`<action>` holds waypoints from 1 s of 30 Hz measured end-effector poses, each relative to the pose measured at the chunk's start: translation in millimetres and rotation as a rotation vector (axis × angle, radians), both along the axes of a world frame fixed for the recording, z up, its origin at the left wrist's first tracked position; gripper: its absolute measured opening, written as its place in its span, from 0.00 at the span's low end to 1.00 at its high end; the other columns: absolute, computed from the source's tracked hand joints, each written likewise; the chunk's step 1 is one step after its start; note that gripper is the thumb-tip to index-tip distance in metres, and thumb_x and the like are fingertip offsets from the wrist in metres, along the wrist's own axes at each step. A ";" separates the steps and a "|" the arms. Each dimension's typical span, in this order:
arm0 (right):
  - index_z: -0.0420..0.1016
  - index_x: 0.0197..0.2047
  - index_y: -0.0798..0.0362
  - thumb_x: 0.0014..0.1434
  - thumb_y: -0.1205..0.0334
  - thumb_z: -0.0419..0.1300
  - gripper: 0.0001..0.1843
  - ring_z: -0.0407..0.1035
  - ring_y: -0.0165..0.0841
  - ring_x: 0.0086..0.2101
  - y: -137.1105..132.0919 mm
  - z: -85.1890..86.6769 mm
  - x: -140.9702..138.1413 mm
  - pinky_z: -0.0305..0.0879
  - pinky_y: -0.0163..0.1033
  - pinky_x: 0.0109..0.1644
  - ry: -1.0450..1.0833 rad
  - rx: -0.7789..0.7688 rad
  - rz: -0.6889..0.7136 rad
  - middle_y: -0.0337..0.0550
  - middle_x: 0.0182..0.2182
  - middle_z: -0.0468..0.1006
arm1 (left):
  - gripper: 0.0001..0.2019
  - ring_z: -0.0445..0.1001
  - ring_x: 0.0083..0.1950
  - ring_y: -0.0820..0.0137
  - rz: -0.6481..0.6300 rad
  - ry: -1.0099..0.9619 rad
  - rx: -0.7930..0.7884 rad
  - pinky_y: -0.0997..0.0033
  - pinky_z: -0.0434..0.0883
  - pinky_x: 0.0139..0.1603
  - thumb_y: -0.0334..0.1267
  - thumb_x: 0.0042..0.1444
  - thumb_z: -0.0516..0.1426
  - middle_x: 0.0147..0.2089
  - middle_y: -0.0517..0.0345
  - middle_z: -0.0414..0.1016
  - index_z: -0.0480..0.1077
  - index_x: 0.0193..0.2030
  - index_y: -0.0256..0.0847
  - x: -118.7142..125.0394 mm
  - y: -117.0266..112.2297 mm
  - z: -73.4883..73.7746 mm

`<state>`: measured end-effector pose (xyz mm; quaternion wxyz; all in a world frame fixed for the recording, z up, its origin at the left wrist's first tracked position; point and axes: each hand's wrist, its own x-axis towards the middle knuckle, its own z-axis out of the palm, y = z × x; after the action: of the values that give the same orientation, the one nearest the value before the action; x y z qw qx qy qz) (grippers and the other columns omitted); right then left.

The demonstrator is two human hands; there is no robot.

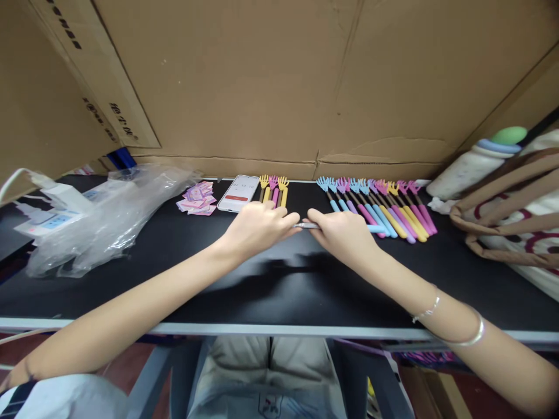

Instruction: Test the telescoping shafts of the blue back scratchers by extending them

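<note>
Above the middle of the black table, a back scratcher with a metal rod and a light blue handle (pixel 374 228) is held level between both hands. My left hand (pixel 262 226) is closed round its left end, so the claw there is hidden. My right hand (pixel 343 233) grips the other side, with the blue handle sticking out past the palm. A short stretch of the silver rod shows between the two hands. Just behind my left hand lie several yellow and pink back scratchers (pixel 275 192). Beyond my right hand is a row of blue, pink, purple and yellow back scratchers (pixel 386 212).
A phone (pixel 238 193) with a timer on screen lies beside a pile of small pink cards (pixel 197 198). Clear plastic bags (pixel 100 221) and a power strip (pixel 56 218) are at left. A white bottle (pixel 471 166) and fabric bag (pixel 519 215) stand right. Cardboard (pixel 262 87) walls the back.
</note>
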<state>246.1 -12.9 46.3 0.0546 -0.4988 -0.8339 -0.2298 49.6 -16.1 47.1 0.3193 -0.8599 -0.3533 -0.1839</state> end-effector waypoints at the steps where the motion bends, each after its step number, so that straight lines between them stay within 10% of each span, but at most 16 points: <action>1: 0.73 0.36 0.51 0.64 0.54 0.43 0.18 0.68 0.34 0.22 -1.1 1.0 -2.8 0.36 0.35 0.24 0.001 -0.004 -0.002 0.45 0.22 0.76 | 0.15 0.69 0.26 0.70 -0.003 -0.009 -0.005 0.70 0.46 0.22 0.44 0.62 0.50 0.24 0.57 0.71 0.68 0.29 0.40 1.8 0.6 -1.1; 8: 0.72 0.36 0.51 0.63 0.56 0.44 0.17 0.66 0.32 0.22 3.4 2.1 5.4 0.36 0.35 0.25 -0.024 0.034 0.040 0.43 0.23 0.77 | 0.17 0.69 0.27 0.71 -0.013 0.025 -0.028 0.71 0.49 0.22 0.47 0.63 0.47 0.23 0.58 0.70 0.69 0.29 0.41 -11.5 11.5 1.3; 18: 0.73 0.35 0.52 0.62 0.50 0.42 0.22 0.62 0.31 0.23 44.6 10.0 124.2 0.39 0.34 0.26 -0.111 0.093 -0.209 0.46 0.24 0.76 | 0.22 0.70 0.32 0.69 0.240 0.128 -0.023 0.71 0.51 0.24 0.52 0.64 0.42 0.28 0.57 0.73 0.69 0.30 0.43 -135.9 46.9 6.0; 30: 0.72 0.34 0.54 0.60 0.49 0.46 0.20 0.58 0.32 0.24 58.3 13.3 205.7 0.41 0.36 0.26 -0.123 0.152 -0.484 0.50 0.25 0.74 | 0.18 0.60 0.36 0.70 0.434 0.026 -0.048 0.72 0.47 0.26 0.48 0.65 0.42 0.29 0.59 0.63 0.61 0.29 0.41 -202.7 36.8 11.9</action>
<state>451.8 45.5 59.7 -0.0153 -0.6632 -0.6726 -0.3279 -153.0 20.8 59.0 0.3353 -0.7734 -0.5302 -0.0911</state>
